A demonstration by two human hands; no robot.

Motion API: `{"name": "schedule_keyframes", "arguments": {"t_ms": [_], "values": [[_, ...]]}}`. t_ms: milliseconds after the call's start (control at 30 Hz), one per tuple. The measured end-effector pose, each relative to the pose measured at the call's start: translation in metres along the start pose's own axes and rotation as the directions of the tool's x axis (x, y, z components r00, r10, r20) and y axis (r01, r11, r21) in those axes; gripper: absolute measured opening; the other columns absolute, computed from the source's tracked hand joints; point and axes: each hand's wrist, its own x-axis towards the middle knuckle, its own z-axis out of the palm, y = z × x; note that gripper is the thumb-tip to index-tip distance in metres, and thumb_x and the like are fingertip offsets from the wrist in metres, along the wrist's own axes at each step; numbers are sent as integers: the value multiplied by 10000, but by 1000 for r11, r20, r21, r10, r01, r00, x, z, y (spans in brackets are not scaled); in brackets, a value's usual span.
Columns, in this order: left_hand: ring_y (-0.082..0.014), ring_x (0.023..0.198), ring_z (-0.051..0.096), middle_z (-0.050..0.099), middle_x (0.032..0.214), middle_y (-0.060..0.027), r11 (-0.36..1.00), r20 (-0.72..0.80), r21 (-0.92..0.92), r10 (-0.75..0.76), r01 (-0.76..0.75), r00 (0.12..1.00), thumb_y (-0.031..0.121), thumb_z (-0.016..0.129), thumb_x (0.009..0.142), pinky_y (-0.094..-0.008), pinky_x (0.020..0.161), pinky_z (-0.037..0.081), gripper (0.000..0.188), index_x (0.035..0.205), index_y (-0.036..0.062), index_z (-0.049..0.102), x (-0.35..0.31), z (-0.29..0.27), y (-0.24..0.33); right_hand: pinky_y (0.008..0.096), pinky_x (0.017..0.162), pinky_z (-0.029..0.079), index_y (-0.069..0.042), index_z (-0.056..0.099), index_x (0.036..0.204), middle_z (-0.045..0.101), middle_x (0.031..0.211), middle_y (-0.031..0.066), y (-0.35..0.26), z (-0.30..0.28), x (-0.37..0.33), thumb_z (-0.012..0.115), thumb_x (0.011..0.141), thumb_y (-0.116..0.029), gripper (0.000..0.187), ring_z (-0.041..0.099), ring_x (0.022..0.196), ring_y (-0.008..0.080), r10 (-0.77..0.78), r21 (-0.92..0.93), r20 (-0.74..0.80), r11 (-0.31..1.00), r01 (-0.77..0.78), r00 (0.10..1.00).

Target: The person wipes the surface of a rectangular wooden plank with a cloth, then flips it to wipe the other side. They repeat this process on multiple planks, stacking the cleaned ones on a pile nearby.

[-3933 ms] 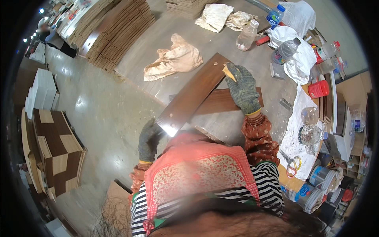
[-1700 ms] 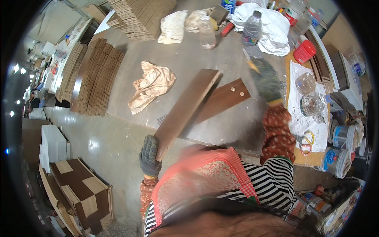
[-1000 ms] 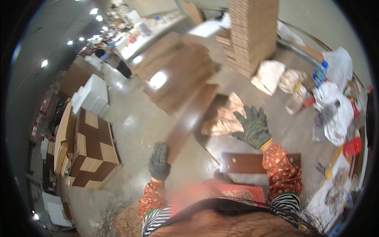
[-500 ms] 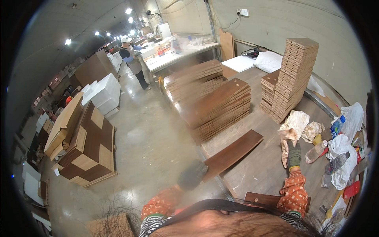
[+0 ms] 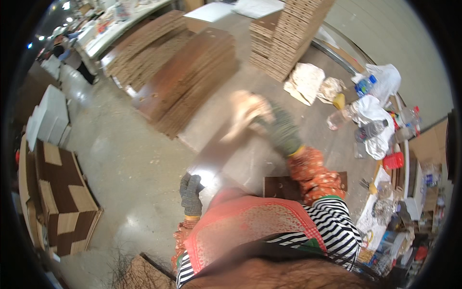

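Note:
A cream rag (image 5: 246,108), smeared by motion, is bunched in my right hand (image 5: 279,126), which wears a grey-green glove. The rag is over the far part of a long brown board (image 5: 216,151) lying slanted at the table's left edge. My left hand (image 5: 191,192), in a dark grey glove, is closed at the board's near end, where a bright glare shows. Its thumb side is against the board; the far fingers are hidden. Another dark brown board (image 5: 284,187) lies on the near table, partly under my right sleeve.
Brown boards are piled in a stack (image 5: 192,72) at the far left and a tall stack (image 5: 293,36) at the back. Crumpled cloths (image 5: 305,83), a blue-capped bottle (image 5: 365,85) and plastic bags (image 5: 378,125) crowd the right side. A carton (image 5: 62,197) stands on the floor, left.
My right hand has brought the rag from the right of the table leftward onto the board. My left hand now sits at the board's near end. The view has swung right and down.

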Motion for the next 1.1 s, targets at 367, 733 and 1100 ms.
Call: {"name": "schedule_keyframes", "arguments": {"t_ms": [367, 733, 1100], "values": [[-306, 822, 684, 674, 976, -141, 961, 170, 241, 92, -132, 981, 177, 651, 910, -444, 695, 602, 383, 1239, 5, 556, -11, 18, -19, 456, 940, 441, -120, 570, 1257, 544, 1287, 140, 26, 94, 6, 575, 926, -401, 434, 532, 1178, 297, -18, 48, 282, 999, 5, 959], [-282, 765, 695, 678, 974, -195, 987, 106, -115, -100, 112, 989, 231, 624, 927, -411, 671, 611, 396, 1223, -19, 541, -22, 48, 5, 411, 769, 536, -44, 549, 1212, 637, 1038, 160, 84, 42, 43, 628, 908, -239, 369, 652, 885, 327, 231, 53, -230, 973, -224, 945], [-324, 717, 697, 687, 930, -223, 984, 104, -157, -68, 84, 992, 215, 626, 923, -450, 621, 610, 404, 1232, -24, 522, -21, 39, -3, 432, 892, 508, -84, 577, 1242, 609, 1200, 121, 62, 63, 22, 646, 881, -251, 404, 638, 1008, 313, 325, 126, 207, 926, -355, 923]]}}
